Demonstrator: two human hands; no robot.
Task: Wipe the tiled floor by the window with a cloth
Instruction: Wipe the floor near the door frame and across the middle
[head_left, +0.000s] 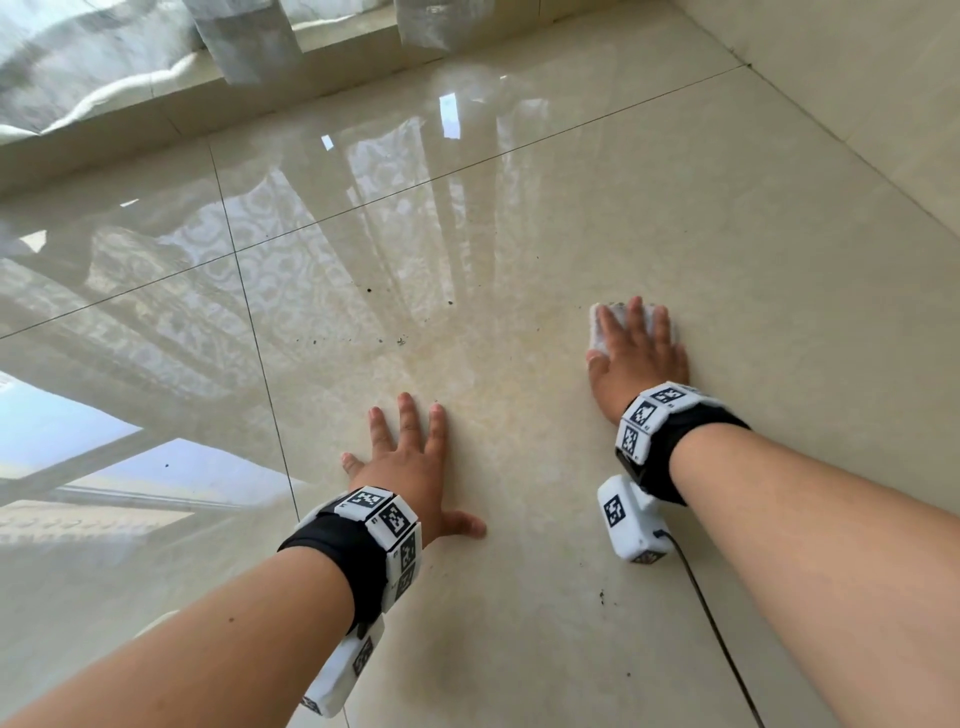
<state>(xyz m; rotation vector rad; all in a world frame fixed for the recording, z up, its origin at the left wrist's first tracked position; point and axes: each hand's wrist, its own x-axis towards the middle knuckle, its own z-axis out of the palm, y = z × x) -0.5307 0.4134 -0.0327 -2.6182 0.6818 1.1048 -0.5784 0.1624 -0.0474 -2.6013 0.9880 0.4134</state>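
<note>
**Inspector:** Head view. Which step?

**Observer:** Wiping. The right hand (639, 353), fingers straight and spread, presses the cloth (598, 332) flat on the floor (519, 208), nearer the right wall. The left hand (410, 467) lies spread on the tile, bracing.

**Inspector:** Next move?

**Observer:** Judged: sweep left to the specks (400, 341), under firm pressure.

**Inspector:** Obstructions?

**Observer:** The curtain (244, 36) hangs at the window edge. A cable (717, 623) trails below the right wrist.
</note>
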